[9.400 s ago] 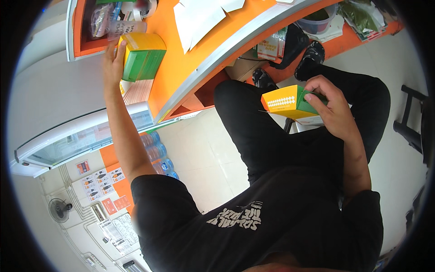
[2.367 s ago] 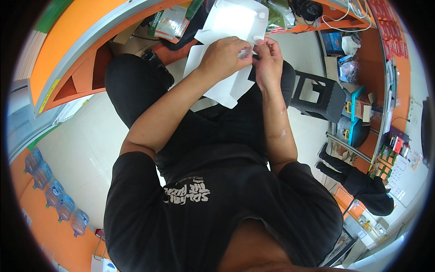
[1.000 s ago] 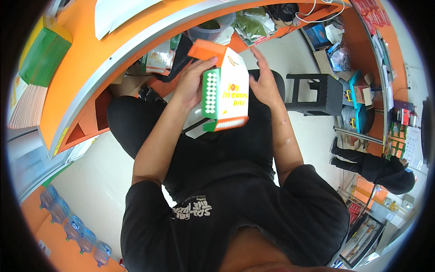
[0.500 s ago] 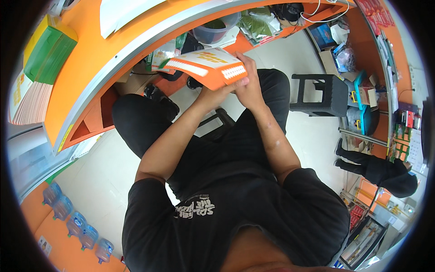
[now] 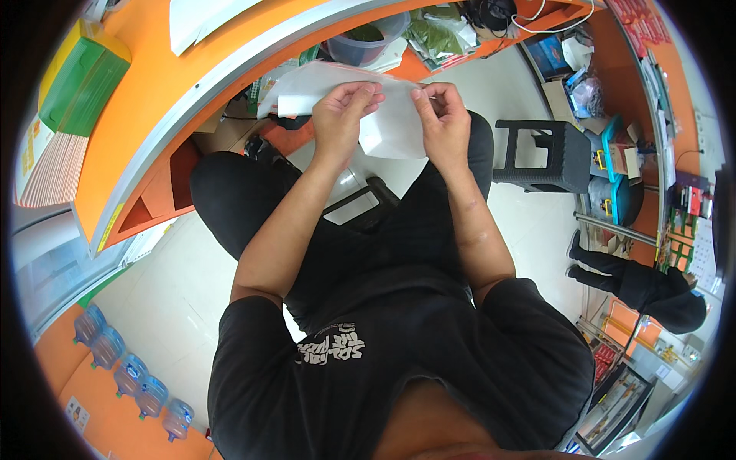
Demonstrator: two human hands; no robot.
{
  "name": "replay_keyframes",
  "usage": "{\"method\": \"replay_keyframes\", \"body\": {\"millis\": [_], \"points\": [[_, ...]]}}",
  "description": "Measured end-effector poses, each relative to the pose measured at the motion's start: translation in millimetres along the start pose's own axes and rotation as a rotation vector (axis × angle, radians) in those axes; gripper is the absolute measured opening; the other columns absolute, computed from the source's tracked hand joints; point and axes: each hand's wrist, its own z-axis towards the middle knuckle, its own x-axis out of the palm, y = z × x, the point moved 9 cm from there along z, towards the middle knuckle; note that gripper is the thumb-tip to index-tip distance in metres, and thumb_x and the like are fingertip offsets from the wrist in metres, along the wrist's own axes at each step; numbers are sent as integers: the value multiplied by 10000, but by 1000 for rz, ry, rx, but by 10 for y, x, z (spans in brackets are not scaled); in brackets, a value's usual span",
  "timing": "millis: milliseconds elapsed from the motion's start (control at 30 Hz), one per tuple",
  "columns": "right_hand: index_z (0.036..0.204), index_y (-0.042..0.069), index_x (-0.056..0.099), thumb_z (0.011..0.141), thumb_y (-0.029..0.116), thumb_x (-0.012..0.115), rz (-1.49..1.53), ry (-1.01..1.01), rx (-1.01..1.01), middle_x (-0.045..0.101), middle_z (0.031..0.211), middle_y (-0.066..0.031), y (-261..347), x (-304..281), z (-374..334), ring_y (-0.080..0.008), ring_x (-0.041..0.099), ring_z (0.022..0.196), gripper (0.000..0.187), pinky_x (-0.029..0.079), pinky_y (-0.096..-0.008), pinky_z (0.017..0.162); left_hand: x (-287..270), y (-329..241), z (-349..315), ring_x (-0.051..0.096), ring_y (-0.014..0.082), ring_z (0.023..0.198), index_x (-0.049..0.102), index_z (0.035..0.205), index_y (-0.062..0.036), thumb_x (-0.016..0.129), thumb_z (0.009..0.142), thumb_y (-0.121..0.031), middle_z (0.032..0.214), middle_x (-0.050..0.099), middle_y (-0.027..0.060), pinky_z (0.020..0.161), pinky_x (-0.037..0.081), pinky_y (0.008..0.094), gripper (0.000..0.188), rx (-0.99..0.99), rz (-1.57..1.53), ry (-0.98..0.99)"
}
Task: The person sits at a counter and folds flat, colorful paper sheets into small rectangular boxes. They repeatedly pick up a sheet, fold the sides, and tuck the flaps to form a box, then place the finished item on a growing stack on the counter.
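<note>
A part-folded white paperboard carton (image 5: pixel 392 136) hangs over a seated worker's lap, the left hand (image 5: pixel 346 107) pinching its edge between thumb and fingers, the right hand (image 5: pixel 439 107) clamped on the rim just beside. The board looks light, springy and smooth, likely to crease under a hard squeeze and best gripped along its folded edges. Stacked paperboard blanks (image 5: pixel 55 170) stand on the orange tabletop (image 5: pixel 157 96) at far left; a black stool (image 5: pixel 563 162) stands right, water jugs (image 5: pixel 128 375) near left.
</note>
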Motion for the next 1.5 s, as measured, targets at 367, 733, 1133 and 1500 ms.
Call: {"method": "replay_keyframes", "body": {"millis": [367, 733, 1133, 1500], "points": [[1052, 56, 680, 791, 106, 786, -557, 159, -646, 706, 1146, -88, 588, 337, -304, -275, 726, 917, 286, 606, -352, 786, 22, -106, -27, 667, 201, 1101, 588, 1276, 1, 715, 970, -163, 1193, 666, 101, 983, 540, 400, 370, 27, -29, 41], [1058, -43, 687, 950, 61, 717, 215, 149, -28, 653, 1317, -170, 255, 149, -13, -207, 662, 1149, 152, 540, -351, 1013, 62, -130, -39, 676, 225, 1098, 623, 1248, 24, 644, 1020, -128, 1222, 669, 131, 990, 588, 415, 275, 127, 143, 179], [1084, -34, 749, 932, 83, 738, 210, 258, -24, 611, 1404, -159, 459, 186, 44, -213, 610, 1246, 193, 472, -361, 1073, -253, 302, 90, 578, 206, 1268, 516, 1358, -50, 687, 982, -142, 1320, 598, 91, 1150, 433, 472, 423, 170, 91, 184], [1103, 19, 766, 929, 100, 749, -140, 230, -212, 633, 1390, -152, 643, 162, -14, -216, 635, 1222, 193, 485, -361, 1064, -75, 95, -12, 616, 172, 1166, 567, 1304, -40, 700, 984, -141, 1213, 630, 56, 1067, 486, 388, 362, 109, 134, 177]]}}
